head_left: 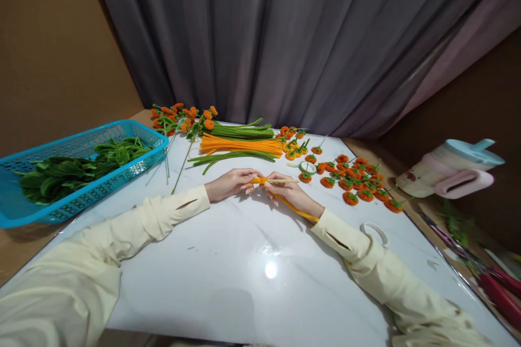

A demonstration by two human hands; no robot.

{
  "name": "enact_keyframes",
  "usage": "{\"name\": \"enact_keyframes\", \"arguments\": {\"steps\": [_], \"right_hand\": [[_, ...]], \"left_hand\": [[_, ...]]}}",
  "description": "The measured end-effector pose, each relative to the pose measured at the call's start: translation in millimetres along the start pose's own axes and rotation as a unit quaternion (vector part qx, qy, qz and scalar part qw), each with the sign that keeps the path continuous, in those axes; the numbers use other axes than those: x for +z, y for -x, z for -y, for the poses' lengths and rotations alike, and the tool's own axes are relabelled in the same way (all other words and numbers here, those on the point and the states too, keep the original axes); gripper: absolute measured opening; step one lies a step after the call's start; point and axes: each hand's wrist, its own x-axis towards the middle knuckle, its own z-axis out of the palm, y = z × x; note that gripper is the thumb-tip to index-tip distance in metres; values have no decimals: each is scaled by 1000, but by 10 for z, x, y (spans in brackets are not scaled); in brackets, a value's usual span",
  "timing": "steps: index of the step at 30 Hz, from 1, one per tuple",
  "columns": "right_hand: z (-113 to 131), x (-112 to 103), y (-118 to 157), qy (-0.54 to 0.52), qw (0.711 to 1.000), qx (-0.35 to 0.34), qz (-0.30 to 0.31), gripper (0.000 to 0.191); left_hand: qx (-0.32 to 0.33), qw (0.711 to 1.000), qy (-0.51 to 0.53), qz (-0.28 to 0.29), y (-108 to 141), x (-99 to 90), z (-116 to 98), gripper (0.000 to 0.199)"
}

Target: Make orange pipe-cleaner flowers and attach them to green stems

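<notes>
left hand [233, 182]: orange coil [260, 180] pinched | right hand [293, 196]: thin stick [285, 181] gripped, seemingly for steadiness | coil: held over table [183, 265] | green stems [244, 131]: laid far, apparently within reach

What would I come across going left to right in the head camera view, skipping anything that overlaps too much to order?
Blue basket, left hand, right hand, white ring, mug.

Near lane open, far side packed!

There it is, open room across the near middle of the white tabletop [183, 287]! Far off, orange stems [240, 144] block; left, the blue basket's [101, 187] wall; right, orange-and-green pieces [354, 181] crowd, mug [423, 171] beyond.
</notes>
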Motion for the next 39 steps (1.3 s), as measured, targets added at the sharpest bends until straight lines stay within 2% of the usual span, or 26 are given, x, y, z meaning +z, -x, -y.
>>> {"name": "enact_keyframes", "arguments": {"steps": [7, 12, 16, 19, 25, 32, 39], "right_hand": [[43, 2, -4, 8, 999, 28, -21, 30], [30, -24, -1, 19, 999, 42, 1, 28], [43, -22, 15, 17, 999, 49, 4, 27], [97, 1, 28, 32, 998, 45, -4, 25], [120, -9, -10, 49, 998, 44, 14, 28], [39, -96, -89, -3, 995, 76, 63, 26], [50, -112, -69, 2, 990, 89, 105, 28]], "left_hand": [[-1, 1000, -26, 4, -9, -22, 37, 43], [3, 999, -47, -3, -4, -25, 44, 42], [31, 994, -107, -20, -16, -54, 84, 41], [68, 981, -177, -46, -15, -64, 115, 42], [117, 932, -325, -107, 21, -13, 96, 40], [100, 932, -310, -156, -11, 5, 53, 41], [106, 909, -359, -185, -13, 11, 64, 38]]}}
